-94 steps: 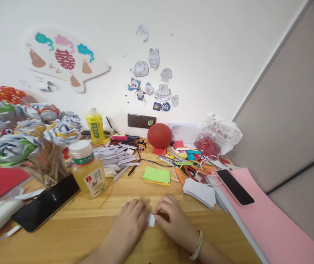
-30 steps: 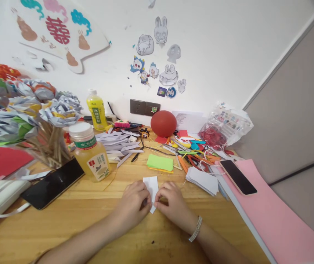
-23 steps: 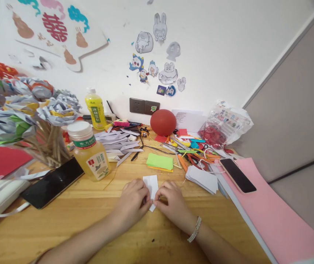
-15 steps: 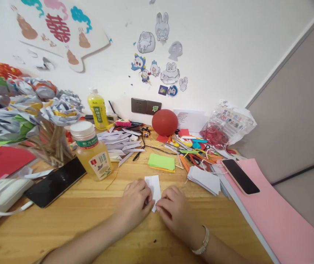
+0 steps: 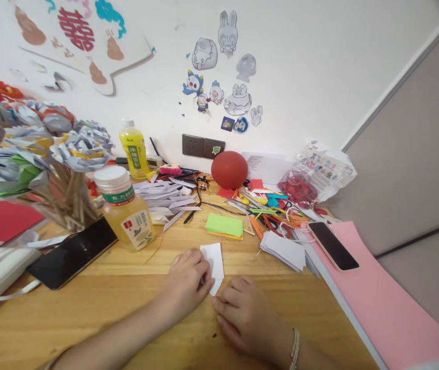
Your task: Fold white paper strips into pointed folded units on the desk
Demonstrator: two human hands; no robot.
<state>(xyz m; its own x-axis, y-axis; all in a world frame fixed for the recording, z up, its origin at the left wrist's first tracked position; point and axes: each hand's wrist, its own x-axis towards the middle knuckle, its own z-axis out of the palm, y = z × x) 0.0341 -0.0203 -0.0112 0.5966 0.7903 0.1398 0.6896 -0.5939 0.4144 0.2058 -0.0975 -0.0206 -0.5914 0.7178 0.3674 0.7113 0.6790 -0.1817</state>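
A small folded white paper (image 5: 213, 259) lies on the wooden table (image 5: 127, 298) just in front of me. My left hand (image 5: 187, 284) rests on its left edge with the fingers curled and pressed on the paper. Near the paper's lower corner, my right hand (image 5: 242, 313) lies with bent fingers, its fingertips touching or almost touching that corner. A bracelet sits on my right wrist.
A juice bottle (image 5: 125, 208) and a black phone (image 5: 73, 252) stand to the left, beside paper flowers (image 5: 30, 154). Green sticky notes (image 5: 225, 225), a white paper stack (image 5: 284, 250), coloured strips, a red ball (image 5: 229, 169), another phone (image 5: 332, 245) and pink sheet (image 5: 381, 303) lie right.
The paper was opened out from a small folded bit into a taller piece. My right hand has since slid down and back from the paper's right edge to its lower corner.
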